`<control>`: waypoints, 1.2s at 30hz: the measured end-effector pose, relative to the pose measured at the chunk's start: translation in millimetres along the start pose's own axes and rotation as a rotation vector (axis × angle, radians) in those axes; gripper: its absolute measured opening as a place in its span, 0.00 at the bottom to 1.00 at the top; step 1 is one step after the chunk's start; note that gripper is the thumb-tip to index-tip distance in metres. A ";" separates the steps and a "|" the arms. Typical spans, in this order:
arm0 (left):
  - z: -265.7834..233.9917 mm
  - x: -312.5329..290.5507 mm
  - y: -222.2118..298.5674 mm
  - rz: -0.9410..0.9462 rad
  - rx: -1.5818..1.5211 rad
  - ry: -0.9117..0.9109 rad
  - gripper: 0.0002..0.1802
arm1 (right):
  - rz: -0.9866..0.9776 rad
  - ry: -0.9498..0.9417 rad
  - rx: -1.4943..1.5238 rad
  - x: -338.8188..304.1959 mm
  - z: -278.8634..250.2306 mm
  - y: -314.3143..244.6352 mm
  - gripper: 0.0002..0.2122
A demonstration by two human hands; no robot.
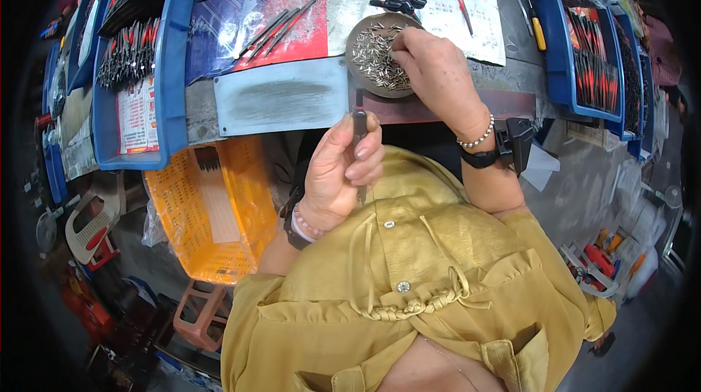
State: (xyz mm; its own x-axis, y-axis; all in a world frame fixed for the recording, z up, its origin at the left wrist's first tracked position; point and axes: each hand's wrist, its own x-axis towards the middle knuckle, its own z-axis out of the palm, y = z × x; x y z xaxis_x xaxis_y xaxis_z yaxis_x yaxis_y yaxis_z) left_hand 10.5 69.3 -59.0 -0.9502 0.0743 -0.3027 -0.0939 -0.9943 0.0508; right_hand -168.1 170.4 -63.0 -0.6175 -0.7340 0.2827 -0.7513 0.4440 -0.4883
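Left hand (339, 169) at the bench edge, thumb and fingers pinching a slim dark rod (360, 126), held just below a round brown bowl (369, 85). Right hand (438, 74) dips into the bowl's small silvery pieces (374, 52), fingers bunched; cannot tell whether they grip one.

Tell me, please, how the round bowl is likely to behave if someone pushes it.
The bowl may feel heavy for its size, since many metal bits cover its bottom. The bits would probably shift or roll, being small, loose and slender. It seems more apt to slide than tip, as it looks wide and its load is spread out.
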 end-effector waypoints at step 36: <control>15.5 7.5 -18.0 0.020 0.376 0.075 0.15 | -0.055 0.117 0.592 -64.7 -37.7 -51.4 0.07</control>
State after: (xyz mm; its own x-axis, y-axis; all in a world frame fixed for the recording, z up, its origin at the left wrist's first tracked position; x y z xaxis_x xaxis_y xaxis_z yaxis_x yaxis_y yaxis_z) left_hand 0.5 88.9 -47.4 -0.9298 0.0352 -0.3665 -0.1910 -0.8970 0.3985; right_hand -98.4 214.4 -25.1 -0.6280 -0.6715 0.3934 -0.5463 0.0203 -0.8374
